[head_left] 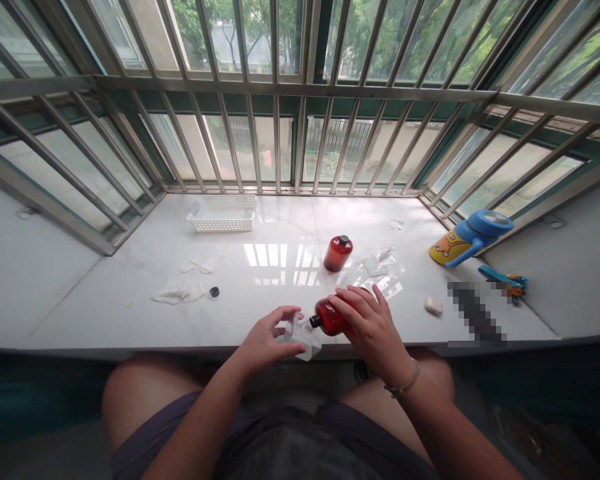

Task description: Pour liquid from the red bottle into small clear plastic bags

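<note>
My right hand (373,323) is wrapped over a red bottle (330,317), tipped on its side with its black-ringed neck pointing left. That neck meets the mouth of a small clear plastic container (304,337), which my left hand (273,340) grips between thumb and fingers near the counter's front edge. Whether liquid is flowing, I cannot tell. A second red bottle (338,254) with a black cap stands upright just beyond. To the left, a loose black cap (215,292) lies on the white counter (275,307).
A white perforated basket (225,217) sits at the back left. Crumpled pale gloves (180,292) lie left, clear plastic packaging (377,267) right. Farther right are a blue and yellow flask (467,239), a whitish lump (434,306) and blue-orange tools (505,280). Metal bars (300,90) line the window.
</note>
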Demonstrator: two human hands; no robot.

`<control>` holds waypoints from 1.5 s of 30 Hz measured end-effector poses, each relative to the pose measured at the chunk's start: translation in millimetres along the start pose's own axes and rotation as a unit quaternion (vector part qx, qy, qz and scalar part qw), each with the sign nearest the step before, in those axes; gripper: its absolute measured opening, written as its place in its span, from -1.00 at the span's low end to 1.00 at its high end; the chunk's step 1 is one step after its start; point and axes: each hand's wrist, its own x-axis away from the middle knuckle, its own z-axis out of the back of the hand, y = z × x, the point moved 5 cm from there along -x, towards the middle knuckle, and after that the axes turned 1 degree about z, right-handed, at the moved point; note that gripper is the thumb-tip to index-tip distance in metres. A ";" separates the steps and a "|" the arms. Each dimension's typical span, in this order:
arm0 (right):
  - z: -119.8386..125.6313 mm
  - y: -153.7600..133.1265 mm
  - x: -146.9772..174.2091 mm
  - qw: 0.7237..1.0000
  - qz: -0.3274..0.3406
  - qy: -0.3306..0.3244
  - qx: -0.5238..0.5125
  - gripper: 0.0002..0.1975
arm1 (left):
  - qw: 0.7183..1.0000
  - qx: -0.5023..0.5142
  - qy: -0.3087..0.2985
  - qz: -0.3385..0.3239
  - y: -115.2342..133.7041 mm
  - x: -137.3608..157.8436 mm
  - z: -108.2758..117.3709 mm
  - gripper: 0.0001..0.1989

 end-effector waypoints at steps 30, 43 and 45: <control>15.2 -5.6 -8.8 0.999 0.042 -0.005 0.028 -0.38 | 0.991 0.101 -0.087 0.002 -8.4 2.1 -4.5 -0.16; 19.5 -7.8 -10.2 0.997 0.068 0.018 0.030 -0.50 | 0.986 0.133 -0.102 -0.007 -16.5 0.7 -5.4 -0.16; 19.4 -7.8 -10.1 0.997 0.068 0.018 0.029 -0.50 | 0.985 0.139 -0.105 -0.008 -17.4 0.5 -5.6 -0.16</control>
